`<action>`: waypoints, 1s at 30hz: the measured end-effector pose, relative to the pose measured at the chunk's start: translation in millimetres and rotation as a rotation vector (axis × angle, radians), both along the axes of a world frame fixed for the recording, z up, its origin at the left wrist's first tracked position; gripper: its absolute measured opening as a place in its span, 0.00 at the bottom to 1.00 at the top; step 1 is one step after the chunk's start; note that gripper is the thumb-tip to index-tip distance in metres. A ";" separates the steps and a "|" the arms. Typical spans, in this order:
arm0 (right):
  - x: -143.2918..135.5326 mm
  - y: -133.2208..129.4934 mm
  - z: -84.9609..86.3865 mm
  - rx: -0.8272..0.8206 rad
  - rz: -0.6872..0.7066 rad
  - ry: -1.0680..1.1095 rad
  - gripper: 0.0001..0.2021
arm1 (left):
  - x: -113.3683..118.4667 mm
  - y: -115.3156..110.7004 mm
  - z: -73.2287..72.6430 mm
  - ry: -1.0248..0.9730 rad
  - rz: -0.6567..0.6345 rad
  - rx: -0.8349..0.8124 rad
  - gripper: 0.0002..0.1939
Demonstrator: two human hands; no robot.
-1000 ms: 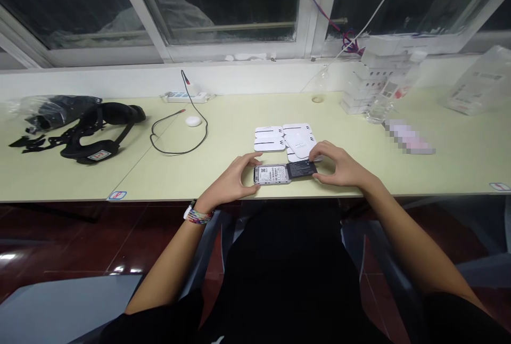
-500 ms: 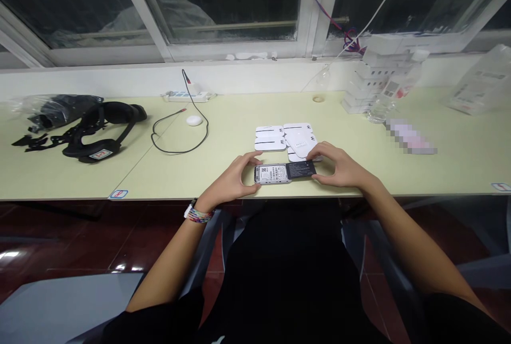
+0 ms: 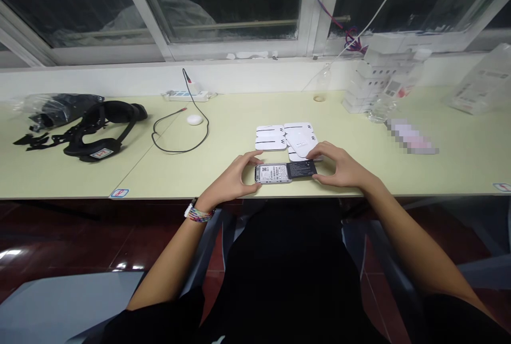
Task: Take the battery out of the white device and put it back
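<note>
A small device with a labelled, open inside (image 3: 273, 173) lies near the table's front edge. My left hand (image 3: 235, 178) grips its left end between thumb and fingers. My right hand (image 3: 339, 167) pinches the right end of a flat black battery (image 3: 302, 169), whose left end meets the device's right end. Just behind them lie white rounded devices (image 3: 270, 138) with black lines, in a left and a right group. A plain white cover (image 3: 302, 143) rests on the right group.
Black headset (image 3: 96, 136) and a plastic bag (image 3: 64, 109) at left. A looped black cable (image 3: 179, 151), white round object (image 3: 194, 120) and power strip (image 3: 187, 96) stand further back. White boxes (image 3: 359, 86), a clear bottle (image 3: 393, 91) and a blurred flat object (image 3: 413, 137) are at right.
</note>
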State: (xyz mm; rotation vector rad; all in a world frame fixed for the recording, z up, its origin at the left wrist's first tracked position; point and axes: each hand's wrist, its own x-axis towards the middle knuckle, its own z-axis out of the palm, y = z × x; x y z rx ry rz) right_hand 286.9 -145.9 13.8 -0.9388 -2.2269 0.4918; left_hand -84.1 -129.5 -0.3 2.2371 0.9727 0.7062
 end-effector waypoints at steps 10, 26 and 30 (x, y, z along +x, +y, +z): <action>-10.9 0.8 1.0 0.030 -0.063 0.069 0.17 | 1.4 -0.8 2.8 0.010 -0.002 -0.006 0.45; -74.2 25.2 28.7 -0.063 0.184 0.186 0.16 | 3.0 -5.3 8.1 0.019 0.003 -0.030 0.44; -87.5 27.4 33.3 -0.044 0.207 0.068 0.11 | 4.5 -6.5 9.4 0.013 0.007 -0.035 0.45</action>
